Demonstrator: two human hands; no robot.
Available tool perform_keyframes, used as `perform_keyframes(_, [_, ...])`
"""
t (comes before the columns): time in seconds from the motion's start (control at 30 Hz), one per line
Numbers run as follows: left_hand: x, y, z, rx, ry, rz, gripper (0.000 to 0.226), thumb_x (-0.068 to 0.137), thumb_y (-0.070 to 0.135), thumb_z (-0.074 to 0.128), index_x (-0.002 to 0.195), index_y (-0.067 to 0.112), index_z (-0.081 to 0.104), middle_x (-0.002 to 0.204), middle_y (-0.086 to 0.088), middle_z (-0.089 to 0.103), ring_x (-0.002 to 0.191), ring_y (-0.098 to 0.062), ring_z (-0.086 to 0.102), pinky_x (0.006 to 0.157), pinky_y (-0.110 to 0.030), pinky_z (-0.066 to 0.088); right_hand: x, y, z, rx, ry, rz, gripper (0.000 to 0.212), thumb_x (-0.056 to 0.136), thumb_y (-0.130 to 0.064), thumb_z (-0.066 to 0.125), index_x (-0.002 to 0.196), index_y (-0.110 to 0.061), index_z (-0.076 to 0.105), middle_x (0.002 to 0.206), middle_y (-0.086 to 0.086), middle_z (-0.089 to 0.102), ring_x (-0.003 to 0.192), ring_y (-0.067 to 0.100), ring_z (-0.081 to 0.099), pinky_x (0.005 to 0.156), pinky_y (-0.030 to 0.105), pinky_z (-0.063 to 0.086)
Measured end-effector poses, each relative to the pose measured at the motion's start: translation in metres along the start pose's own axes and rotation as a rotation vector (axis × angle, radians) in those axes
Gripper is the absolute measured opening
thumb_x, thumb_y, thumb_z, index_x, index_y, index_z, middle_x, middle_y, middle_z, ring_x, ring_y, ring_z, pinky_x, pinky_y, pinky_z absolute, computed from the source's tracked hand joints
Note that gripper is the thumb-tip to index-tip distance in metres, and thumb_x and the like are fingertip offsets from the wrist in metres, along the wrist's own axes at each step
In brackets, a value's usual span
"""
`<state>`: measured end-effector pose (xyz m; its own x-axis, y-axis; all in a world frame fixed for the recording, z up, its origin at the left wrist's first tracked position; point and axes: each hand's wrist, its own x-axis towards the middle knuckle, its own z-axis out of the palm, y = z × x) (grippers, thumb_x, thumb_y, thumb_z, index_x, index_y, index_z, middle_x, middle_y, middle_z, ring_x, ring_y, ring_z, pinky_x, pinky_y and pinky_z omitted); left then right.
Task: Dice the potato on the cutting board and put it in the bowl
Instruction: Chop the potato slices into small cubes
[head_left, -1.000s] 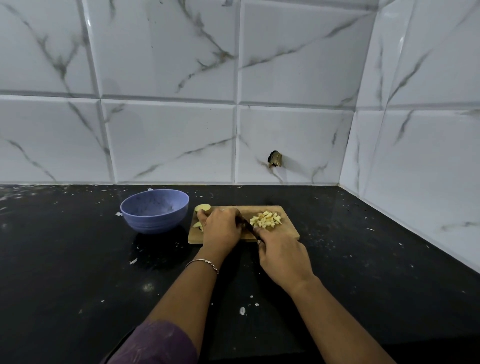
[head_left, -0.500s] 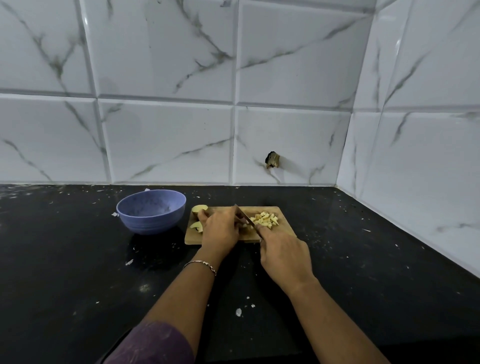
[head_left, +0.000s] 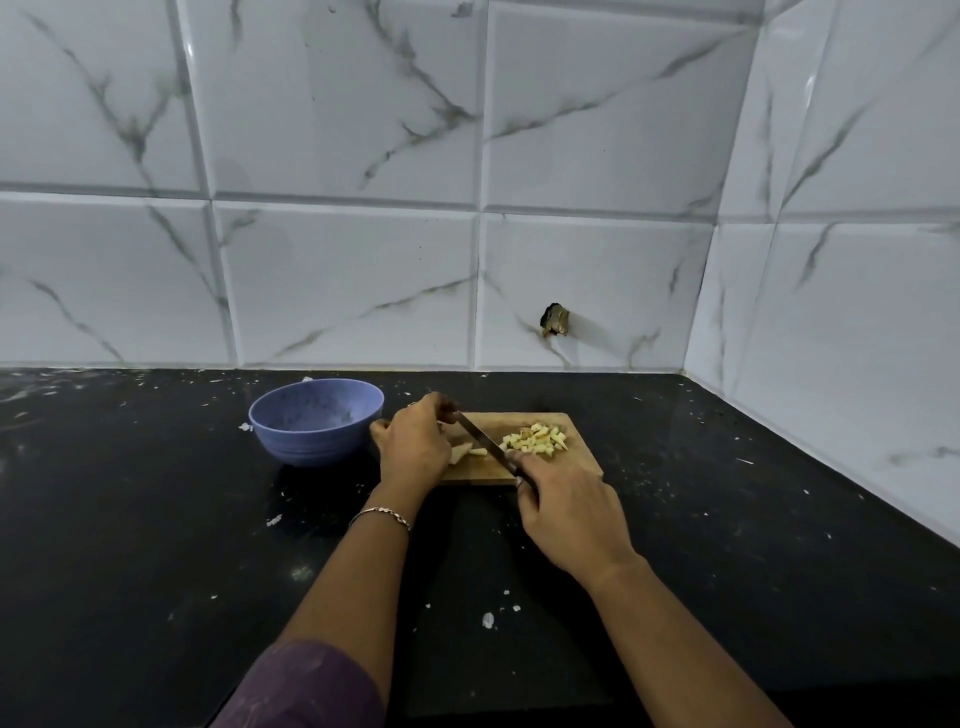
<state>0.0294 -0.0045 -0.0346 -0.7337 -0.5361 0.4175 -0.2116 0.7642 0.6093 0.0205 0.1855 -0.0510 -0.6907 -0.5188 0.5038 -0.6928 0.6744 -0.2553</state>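
– Potato (head_left: 461, 453) status?
– Part-cut piece sat on cutting board (head_left: 582, 457), left hand (head_left: 415, 447) fingers curled over it. Dice pile (head_left: 537, 441) lay on board's right half.
– Right hand (head_left: 566, 509)?
– Fingers wrapped round knife (head_left: 480, 435) handle, blade angled across board. Bowl (head_left: 311, 441) stood just left of board.

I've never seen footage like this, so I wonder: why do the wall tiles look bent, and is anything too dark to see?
Head view: the wide lens bows the tile joints, most near the edges; light is dim, so the black counter swallows detail; the knife and potato cubes look sharp, but the left hand hides most of the potato piece it holds.
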Motion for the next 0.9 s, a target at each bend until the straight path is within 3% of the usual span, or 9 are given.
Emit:
perform_keyframes(0.13, [0.0043, -0.0064, -0.0027, 0.047, -0.035, -0.053, 0.038, 0.087, 0.007, 0.063, 0.119, 0.028, 0.062, 0.115, 0.006, 0.066, 0.116, -0.017, 0.056, 0.107, -0.048, 0.032, -0.0017, -0.0010, -0.0017, 0.022, -0.017, -0.018, 0.040, 0.102, -0.036, 0.046, 0.142, -0.041, 0.047, 0.104, -0.009, 0.066, 0.082, 0.004, 0.057, 0.073, 0.023, 0.050])
perform_keyframes(0.37, [0.0026, -0.0079, -0.0023, 0.234, -0.177, 0.003, 0.033, 0.086, 0.048, 0.065, 0.116, 0.033, 0.066, 0.123, 0.007, 0.063, 0.124, -0.019, 0.049, 0.107, -0.049, 0.029, -0.0019, 0.0011, -0.0023, -0.013, 0.009, 0.036, 0.037, 0.103, -0.033, 0.047, 0.139, -0.037, 0.052, 0.106, -0.009, 0.063, 0.087, 0.006, 0.059, 0.077, 0.025, 0.054])
perform_keyframes(0.63, [0.0018, -0.0096, 0.0017, 0.342, -0.190, 0.058, 0.031, 0.091, 0.051, 0.058, 0.116, 0.035, 0.066, 0.131, 0.003, 0.056, 0.128, -0.023, 0.043, 0.104, -0.050, 0.025, -0.0004, 0.0032, -0.0002, -0.085, 0.049, 0.088, 0.036, 0.103, -0.028, 0.045, 0.137, -0.035, 0.053, 0.103, -0.008, 0.066, 0.090, 0.011, 0.063, 0.077, 0.031, 0.055])
perform_keyframes(0.9, [0.0008, -0.0061, -0.0015, 0.411, -0.227, 0.056, 0.037, 0.093, 0.054, 0.053, 0.113, 0.028, 0.070, 0.128, 0.000, 0.057, 0.127, -0.026, 0.042, 0.105, -0.052, 0.024, -0.0017, -0.0002, -0.0009, -0.015, 0.030, 0.027, 0.039, 0.104, -0.034, 0.044, 0.142, -0.037, 0.049, 0.103, -0.006, 0.063, 0.086, 0.009, 0.061, 0.077, 0.028, 0.056])
